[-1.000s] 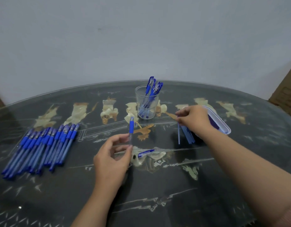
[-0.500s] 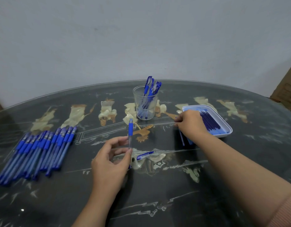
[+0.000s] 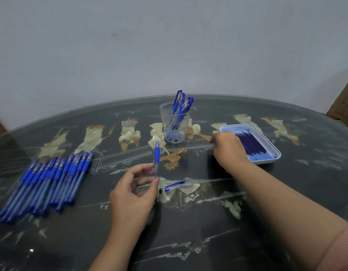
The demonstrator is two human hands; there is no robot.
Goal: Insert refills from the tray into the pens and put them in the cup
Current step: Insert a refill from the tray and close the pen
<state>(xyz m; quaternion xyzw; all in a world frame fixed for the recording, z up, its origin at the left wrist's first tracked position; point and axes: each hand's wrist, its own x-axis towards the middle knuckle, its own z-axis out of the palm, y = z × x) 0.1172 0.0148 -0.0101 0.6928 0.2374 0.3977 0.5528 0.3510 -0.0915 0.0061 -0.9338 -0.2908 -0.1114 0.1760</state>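
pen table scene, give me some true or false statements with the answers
1. The left hand holds a pen barrel upright. True.
2. The cup is empty. False: several blue pens stand in it.
3. The right hand is at the near-left edge of the refill tray. True.
4. The row of pens lies to the right of the tray. False: it lies at the far left of the table.
5. A pen cap lies on the table near the left hand. True.

A home room: a round, glass-topped dark lacquer table with inlaid figures point(image 3: 188, 222) stands against a plain grey-white plaster wall point(image 3: 130, 45)
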